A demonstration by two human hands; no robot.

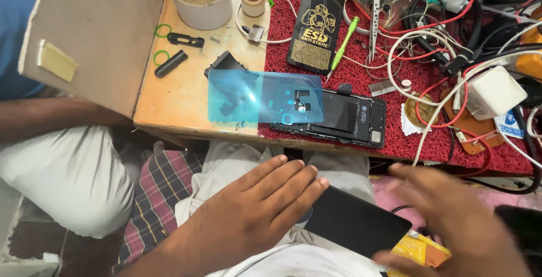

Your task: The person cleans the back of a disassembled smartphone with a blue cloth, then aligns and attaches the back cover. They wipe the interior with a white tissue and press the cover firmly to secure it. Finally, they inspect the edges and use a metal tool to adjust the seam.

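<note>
- Left hand lies flat, fingers spread and holding nothing, its tips touching the black phone on the lap.
- Right hand is blurred, open, gripping nothing, just beside the phone.
- Opened phone and blue film rest on the table.

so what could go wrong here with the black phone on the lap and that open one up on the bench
1. The black phone lies loose on the lap, with only the left hand touching its edge; the blurred right hand could knock it off.
2. The opened phone sits at the bench edge, so it might slide off.
3. The blue film overhangs it and may catch dust.
</note>
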